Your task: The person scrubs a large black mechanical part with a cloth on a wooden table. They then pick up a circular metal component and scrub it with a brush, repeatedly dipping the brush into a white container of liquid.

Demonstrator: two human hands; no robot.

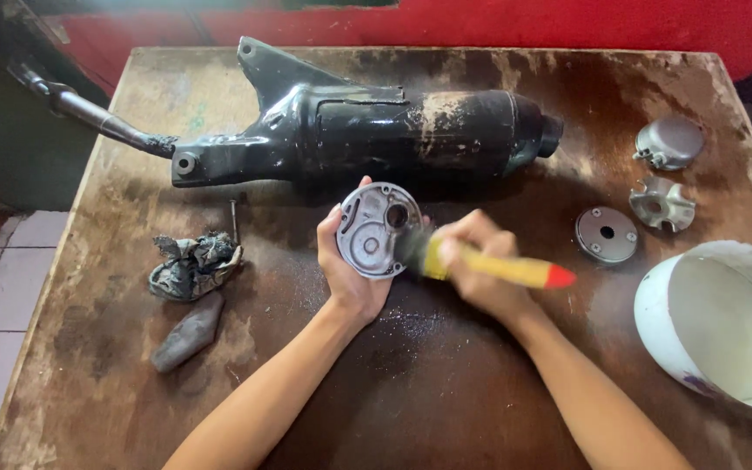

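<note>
Worn wooden table [480, 392]; blurred brush [489, 265] bristles hide the round metal cover's [372, 231] edge.

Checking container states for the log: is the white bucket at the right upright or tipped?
Tipped. The white bucket lies on its side on the table, its mouth facing the camera; no contents show inside.

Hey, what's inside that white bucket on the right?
The white bucket lies tilted toward the camera; its visible inside shows only bare white wall. The part past the picture's edge cannot be seen.
</note>
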